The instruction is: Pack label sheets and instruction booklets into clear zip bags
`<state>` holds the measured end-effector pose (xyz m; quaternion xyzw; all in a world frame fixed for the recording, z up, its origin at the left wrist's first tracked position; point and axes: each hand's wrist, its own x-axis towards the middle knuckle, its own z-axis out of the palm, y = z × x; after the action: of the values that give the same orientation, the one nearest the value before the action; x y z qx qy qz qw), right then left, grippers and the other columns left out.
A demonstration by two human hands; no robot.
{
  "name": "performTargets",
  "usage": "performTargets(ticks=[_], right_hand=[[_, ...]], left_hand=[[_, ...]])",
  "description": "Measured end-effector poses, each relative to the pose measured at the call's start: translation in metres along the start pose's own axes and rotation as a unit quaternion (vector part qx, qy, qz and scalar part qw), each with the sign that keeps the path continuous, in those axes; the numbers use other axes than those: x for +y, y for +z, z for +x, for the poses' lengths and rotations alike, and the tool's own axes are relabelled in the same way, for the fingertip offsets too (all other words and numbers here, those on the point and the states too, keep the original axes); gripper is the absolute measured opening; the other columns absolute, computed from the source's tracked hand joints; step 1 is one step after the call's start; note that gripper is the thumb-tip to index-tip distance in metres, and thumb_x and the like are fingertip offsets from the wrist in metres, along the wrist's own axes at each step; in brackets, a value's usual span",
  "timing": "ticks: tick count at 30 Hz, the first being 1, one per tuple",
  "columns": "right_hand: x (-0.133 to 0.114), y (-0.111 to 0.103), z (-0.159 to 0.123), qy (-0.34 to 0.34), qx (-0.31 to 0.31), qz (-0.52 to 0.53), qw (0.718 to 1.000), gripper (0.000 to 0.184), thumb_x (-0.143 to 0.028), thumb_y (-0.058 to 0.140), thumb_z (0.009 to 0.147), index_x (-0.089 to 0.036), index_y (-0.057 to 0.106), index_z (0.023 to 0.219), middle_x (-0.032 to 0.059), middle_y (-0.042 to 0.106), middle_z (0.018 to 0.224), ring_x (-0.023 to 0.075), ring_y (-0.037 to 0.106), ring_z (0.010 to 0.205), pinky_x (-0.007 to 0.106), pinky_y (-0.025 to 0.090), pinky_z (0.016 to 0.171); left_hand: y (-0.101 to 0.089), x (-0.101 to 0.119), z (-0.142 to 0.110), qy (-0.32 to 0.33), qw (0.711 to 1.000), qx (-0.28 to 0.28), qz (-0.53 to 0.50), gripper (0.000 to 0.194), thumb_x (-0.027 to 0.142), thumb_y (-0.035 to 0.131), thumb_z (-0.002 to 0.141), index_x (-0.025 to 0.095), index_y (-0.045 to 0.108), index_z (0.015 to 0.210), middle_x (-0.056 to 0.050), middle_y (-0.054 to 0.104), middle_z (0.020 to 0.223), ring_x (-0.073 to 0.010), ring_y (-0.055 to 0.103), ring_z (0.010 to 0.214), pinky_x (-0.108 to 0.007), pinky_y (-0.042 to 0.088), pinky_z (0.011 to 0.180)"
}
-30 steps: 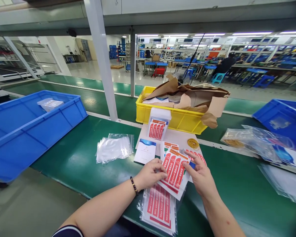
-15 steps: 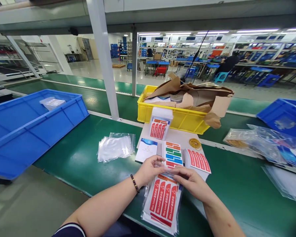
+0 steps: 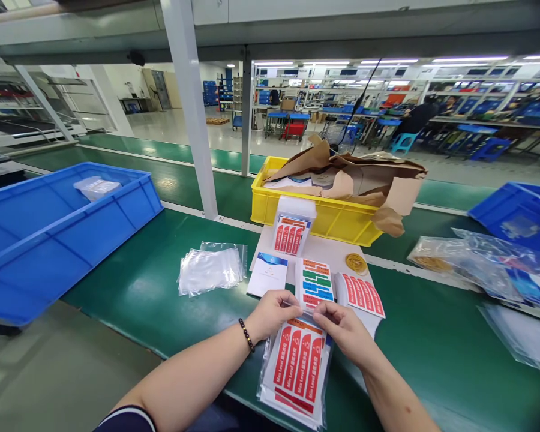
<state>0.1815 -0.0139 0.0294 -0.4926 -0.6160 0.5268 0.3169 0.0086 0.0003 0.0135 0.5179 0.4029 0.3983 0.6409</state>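
My left hand (image 3: pixel 276 312) and my right hand (image 3: pixel 342 327) both pinch the top edge of a clear plastic bag (image 3: pixel 298 363), thumbs close together. Inside the bag is a sheet of red "Max Level / Min Level" labels, lying over more bagged sheets at the table's front edge. Just beyond my fingers lies a stack of sheets with orange, green, blue and red labels (image 3: pixel 316 281). To its right is a stack of red label sheets (image 3: pixel 363 295), to its left a white-and-blue booklet (image 3: pixel 269 273). Flat empty clear bags (image 3: pixel 212 270) lie farther left.
A yellow crate (image 3: pixel 315 211) with torn brown paper stands behind, with a bundle of filled bags (image 3: pixel 292 228) against it. Rubber bands (image 3: pixel 356 263) lie nearby. Blue bins (image 3: pixel 72 222) stand left and right. Plastic packs (image 3: pixel 472 264) lie at right; a white post (image 3: pixel 189 108) rises ahead.
My right hand has shifted slightly left and its fingers have drawn in along the bag's top edge. My left fingers have curled closer to the edge.
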Motion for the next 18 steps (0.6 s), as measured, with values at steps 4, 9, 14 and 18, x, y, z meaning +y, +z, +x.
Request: performTargets(ticks=[4,9,14,18], right_hand=[[-0.002,0.009,0.000,-0.027,-0.003,-0.072,0.997,0.021,-0.034,0.051,0.078,-0.016,0.050,0.067,-0.0004,0.053,0.064,0.0125,0.048,0.060,0.024,0.039,0.055],[-0.002,0.012,0.000,-0.089,0.013,-0.183,0.979,0.020,-0.031,0.045,0.082,-0.018,0.051,0.068,0.0005,0.055,0.066,0.0141,0.050,0.062,0.025,0.041,0.058],[0.001,0.012,0.000,-0.195,0.103,-0.301,0.928,0.017,-0.029,0.051,0.078,-0.019,0.056,0.090,0.0084,0.055,0.095,0.0226,0.051,0.092,0.037,0.042,0.080],[0.000,0.033,-0.011,-0.252,0.095,-0.402,0.875,0.028,-0.030,0.046,0.080,-0.019,0.056,0.104,0.0123,0.045,0.122,0.0291,0.036,0.116,0.047,0.032,0.094]], left_hand=[[0.001,-0.006,0.000,-0.009,1.000,-0.021,0.020,0.015,0.026,0.060,0.063,0.011,0.058,0.065,0.001,0.056,0.061,-0.0082,0.048,0.057,-0.021,0.037,0.056],[-0.002,-0.002,-0.002,0.036,0.989,-0.030,0.139,0.014,0.026,0.056,0.067,0.013,0.060,0.067,-0.001,0.058,0.066,-0.0104,0.051,0.062,-0.022,0.039,0.059],[-0.011,0.011,-0.001,0.174,0.956,0.079,0.220,0.021,0.031,0.058,0.069,0.017,0.061,0.084,-0.004,0.058,0.087,-0.0148,0.052,0.086,-0.025,0.040,0.076],[-0.017,0.012,0.004,0.179,0.958,0.162,0.158,0.020,0.029,0.044,0.080,0.016,0.058,0.086,-0.004,0.056,0.087,-0.0128,0.052,0.084,-0.023,0.041,0.073]])
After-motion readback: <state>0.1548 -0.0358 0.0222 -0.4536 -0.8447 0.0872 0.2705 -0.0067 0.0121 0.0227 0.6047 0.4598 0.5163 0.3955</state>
